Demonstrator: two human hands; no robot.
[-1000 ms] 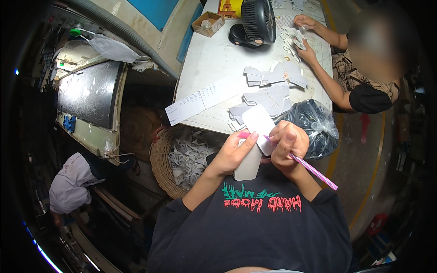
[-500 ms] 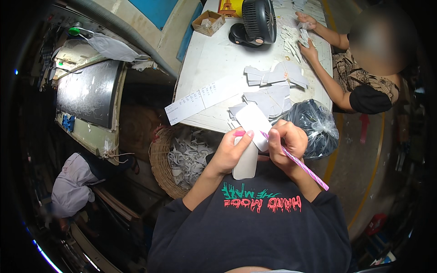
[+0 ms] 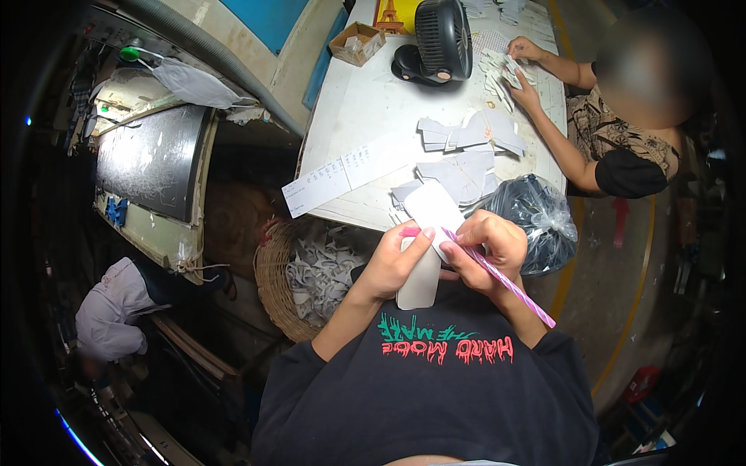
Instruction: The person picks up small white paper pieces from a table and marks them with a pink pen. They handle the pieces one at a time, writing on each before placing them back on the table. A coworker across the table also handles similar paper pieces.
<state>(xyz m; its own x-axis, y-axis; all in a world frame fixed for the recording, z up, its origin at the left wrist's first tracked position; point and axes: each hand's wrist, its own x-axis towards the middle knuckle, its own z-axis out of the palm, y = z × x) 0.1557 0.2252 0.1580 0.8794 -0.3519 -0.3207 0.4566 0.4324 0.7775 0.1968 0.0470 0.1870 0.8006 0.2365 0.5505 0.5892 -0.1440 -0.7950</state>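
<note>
My left hand (image 3: pixel 398 262) is closed on white rounded pieces that look like card. The upper piece (image 3: pixel 430 203) tilts up toward the table edge, and the lower piece (image 3: pixel 420 279) hangs in front of my shirt. A small pink bit (image 3: pixel 409 231) shows by the left thumb; what it is I cannot tell. My right hand (image 3: pixel 491 247) is closed around a pink-and-white striped pen (image 3: pixel 517 289), its back end pointing down to the right. The right thumb and fingertips meet the side of the upper piece. The pen's tip is not clear.
The white table (image 3: pixel 350 101) ahead carries grey cut pieces (image 3: pixel 458 175), a paper strip (image 3: pixel 326 182), a black fan (image 3: pixel 441 43) and a small box (image 3: pixel 357 43). A wicker basket (image 3: pixel 272 276) of scraps stands left, a black plastic bag (image 3: pixel 532 221) right. A co-worker (image 3: pixel 622 140) sits right.
My right thumb and fingers have shifted left and straightened toward the white piece; the pen has moved slightly with them. The co-worker's hands have come together, and a person at lower left has bent lower.
</note>
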